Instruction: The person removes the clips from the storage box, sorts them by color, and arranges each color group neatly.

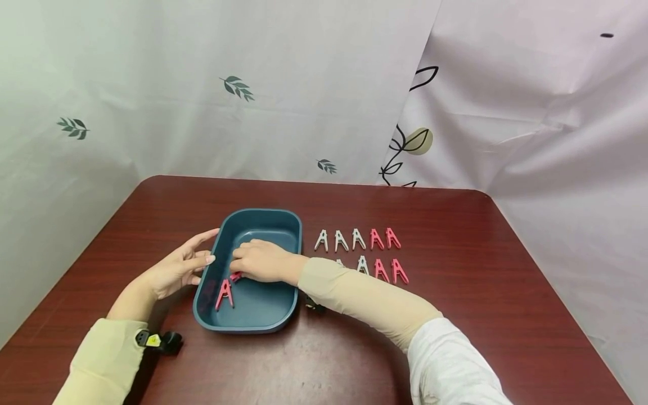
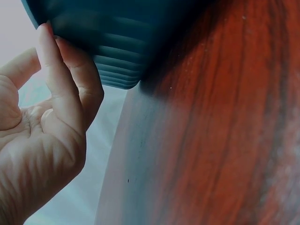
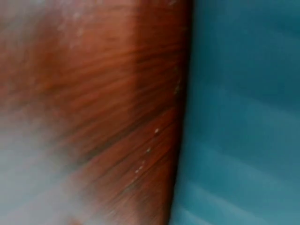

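Note:
My left hand touches the left side of a deep blue plastic bin, thumb at the rim and fingers spread along the outer wall. In the left wrist view, the fingers lie against the bin's ridged outside. My right hand reaches over the right rim into the bin, fingers curled down on a pink clothespin that they partly hide. Just below it, another pink clothespin lies on the bin's floor near the left wall. The right wrist view holds only the bin's side and the tabletop, no fingers.
Right of the bin, white clothespins and pink clothespins lie in two rows on the dark red wooden table. My right forearm crosses in front of the lower row, partly covering it. A pale curtain hangs behind the table.

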The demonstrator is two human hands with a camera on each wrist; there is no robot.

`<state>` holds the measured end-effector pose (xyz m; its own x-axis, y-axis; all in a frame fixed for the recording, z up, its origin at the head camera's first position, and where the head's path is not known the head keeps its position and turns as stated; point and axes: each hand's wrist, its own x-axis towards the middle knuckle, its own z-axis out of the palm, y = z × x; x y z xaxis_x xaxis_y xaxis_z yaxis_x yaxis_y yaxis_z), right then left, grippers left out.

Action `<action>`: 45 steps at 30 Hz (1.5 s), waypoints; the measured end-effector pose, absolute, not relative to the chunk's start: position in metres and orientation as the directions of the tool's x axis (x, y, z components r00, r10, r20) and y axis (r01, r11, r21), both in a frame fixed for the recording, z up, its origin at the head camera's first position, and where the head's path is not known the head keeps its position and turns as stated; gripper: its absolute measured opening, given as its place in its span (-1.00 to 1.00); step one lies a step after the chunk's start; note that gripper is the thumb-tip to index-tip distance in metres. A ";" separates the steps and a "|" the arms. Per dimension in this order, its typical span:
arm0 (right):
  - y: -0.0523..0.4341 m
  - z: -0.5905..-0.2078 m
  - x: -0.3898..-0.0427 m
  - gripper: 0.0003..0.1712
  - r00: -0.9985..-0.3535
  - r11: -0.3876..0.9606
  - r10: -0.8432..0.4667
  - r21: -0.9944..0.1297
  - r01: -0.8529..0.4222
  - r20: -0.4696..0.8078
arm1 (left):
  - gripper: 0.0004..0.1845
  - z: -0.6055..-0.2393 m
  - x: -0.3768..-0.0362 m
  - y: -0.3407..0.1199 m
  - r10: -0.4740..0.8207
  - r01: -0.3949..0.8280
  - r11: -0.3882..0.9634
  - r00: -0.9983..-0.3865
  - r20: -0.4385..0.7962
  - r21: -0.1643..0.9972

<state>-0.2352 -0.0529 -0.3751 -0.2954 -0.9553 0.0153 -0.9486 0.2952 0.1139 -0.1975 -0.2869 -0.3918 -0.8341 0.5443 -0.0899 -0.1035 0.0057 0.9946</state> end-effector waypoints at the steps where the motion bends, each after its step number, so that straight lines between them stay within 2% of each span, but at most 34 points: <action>1: -0.052 -0.374 -0.235 -0.75 -0.296 0.296 -0.955 0.095 -0.950 0.016 | -0.36 -0.392 -0.198 -0.287 0.546 -0.102 0.008 -0.833 -0.090 0.995; 11: -0.040 -0.363 -0.222 -0.69 -0.333 0.333 -0.943 -0.021 -0.943 0.003 | -0.38 -0.392 -0.198 -0.286 0.554 -0.099 0.002 -0.828 -0.083 0.995; 18: -0.027 -0.359 -0.211 -0.67 -0.359 0.350 -0.927 -0.094 -0.932 0.108 | -0.38 -0.392 -0.197 -0.286 0.540 -0.108 0.011 -0.836 -0.097 0.994; 21: -0.019 -0.356 -0.209 -0.67 -0.387 0.359 -0.911 -0.184 -0.915 0.143 | -0.37 -0.392 -0.197 -0.286 0.526 -0.109 0.029 -0.844 -0.108 0.994; 25: -0.010 -0.355 -0.209 -0.66 -0.442 0.354 -0.881 -0.384 -0.853 0.169 | -0.37 -0.391 -0.196 -0.285 0.508 -0.108 0.050 -0.853 -0.118 0.993; 30: 0.002 -0.357 -0.210 -0.66 -0.538 0.295 -0.809 -0.628 -0.720 0.237 | -0.37 -0.389 -0.195 -0.284 0.500 -0.106 0.057 -0.858 -0.120 0.993; 35: 0.011 -0.361 -0.207 -0.68 -0.652 0.170 -0.722 -0.854 -0.492 0.232 | -0.37 -0.390 -0.195 -0.284 0.507 -0.105 0.045 -0.855 -0.113 0.993; 40: 0.019 -0.364 -0.204 -0.67 -0.740 0.069 -0.650 -0.956 -0.285 0.173 | -0.36 -0.390 -0.195 -0.284 0.517 -0.103 0.035 -0.849 -0.106 0.994; 45: 0.026 -0.366 -0.202 -0.65 -0.785 -0.046 -0.612 -0.995 -0.088 0.097 | -0.37 -0.390 -0.195 -0.284 0.527 -0.096 0.031 -0.844 -0.098 0.995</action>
<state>-0.2022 0.0264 -0.3665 -0.7848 -0.6121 0.0972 -0.0877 -0.0455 -0.9951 -0.1954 -0.2842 -0.3895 -0.8445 0.5266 -0.0977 -0.0961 0.0305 0.9949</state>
